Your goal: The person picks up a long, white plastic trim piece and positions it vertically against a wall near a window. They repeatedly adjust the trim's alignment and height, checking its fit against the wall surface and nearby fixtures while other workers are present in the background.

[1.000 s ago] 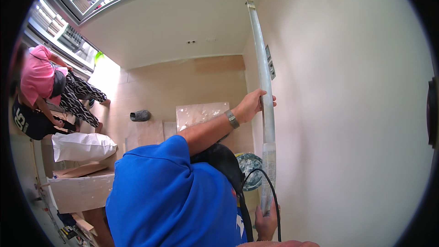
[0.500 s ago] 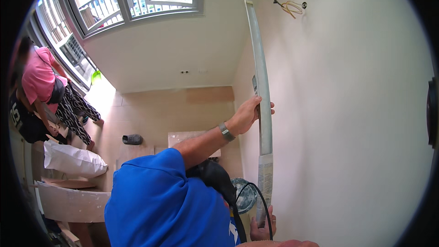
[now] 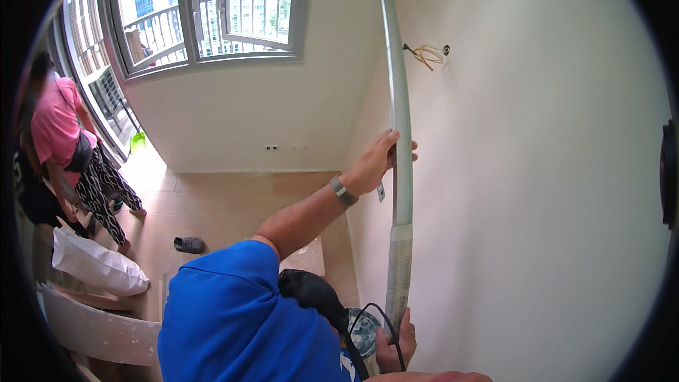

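A long, narrow grey metal bar (image 3: 402, 170) stands upright in front of me, close to the right-hand wall. Its lower part is wrapped in printed paper (image 3: 399, 255). My left hand (image 3: 375, 163), with a grey-banded watch on the wrist, is closed around the bar's middle. A small pale tag (image 3: 382, 192) shows just under that hand; how it is attached I cannot tell. Lower down, my right hand (image 3: 398, 346) grips the paper-wrapped bottom end, its fingers partly hidden. A black cable (image 3: 371, 305) loops past this hand. Beside it is a bucket (image 3: 364, 332) with whitish-grey contents.
Yellowish wires (image 3: 426, 55) stick out of the right wall (image 3: 537, 170). A window (image 3: 205, 7) is in the far wall. At left, a person in pink (image 3: 53, 120) bends beside another in dark clothes, near a white sack (image 3: 99, 262). A grey shoe (image 3: 189, 245) lies on the floor.
My view has tilted upward, so the room sits lower in the picture. Both hands have raised the bar a little against the wall. The tag now shows below my left hand instead of above it.
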Motion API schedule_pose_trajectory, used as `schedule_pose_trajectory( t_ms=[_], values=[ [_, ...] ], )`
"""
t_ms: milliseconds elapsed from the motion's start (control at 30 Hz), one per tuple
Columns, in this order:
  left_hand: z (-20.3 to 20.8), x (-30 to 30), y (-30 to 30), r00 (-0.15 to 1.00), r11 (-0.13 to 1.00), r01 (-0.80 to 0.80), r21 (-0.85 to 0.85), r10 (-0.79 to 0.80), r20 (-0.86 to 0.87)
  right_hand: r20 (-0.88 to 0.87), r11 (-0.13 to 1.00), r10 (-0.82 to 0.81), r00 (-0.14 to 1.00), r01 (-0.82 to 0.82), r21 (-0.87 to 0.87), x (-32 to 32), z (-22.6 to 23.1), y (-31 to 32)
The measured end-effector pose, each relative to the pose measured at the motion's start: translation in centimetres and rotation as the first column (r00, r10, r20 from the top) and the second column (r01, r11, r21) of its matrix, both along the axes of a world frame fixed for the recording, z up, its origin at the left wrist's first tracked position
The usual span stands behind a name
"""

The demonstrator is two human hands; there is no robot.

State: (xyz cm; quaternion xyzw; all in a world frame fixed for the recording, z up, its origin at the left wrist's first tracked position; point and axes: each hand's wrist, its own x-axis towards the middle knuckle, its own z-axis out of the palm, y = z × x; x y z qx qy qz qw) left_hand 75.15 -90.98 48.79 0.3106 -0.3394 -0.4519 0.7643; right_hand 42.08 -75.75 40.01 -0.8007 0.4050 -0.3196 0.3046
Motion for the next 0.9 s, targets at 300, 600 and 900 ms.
schedule_pose_trajectory(
  t_ms=[300,600,900],
  values=[
    [4.2,2.5,-2.8,1.000,0.998,0.013,-0.063,-0.012,0.014,0.053,0.999,0.019,0.998,-0.017,-0.038,3.5,2.4,-3.4],
    [-9.0,-0.7,2.5,0.981,0.969,0.126,0.211,-0.090,-0.172,-0.097,0.999,0.035,0.995,-0.038,-0.032,-2.2,-6.8,1.5],
    [-21.4,-3.8,3.8,0.905,0.910,0.212,0.356,-0.045,-0.423,-0.309,0.971,0.036,0.950,0.040,0.236,-5.6,-9.1,3.7]
  ],
)
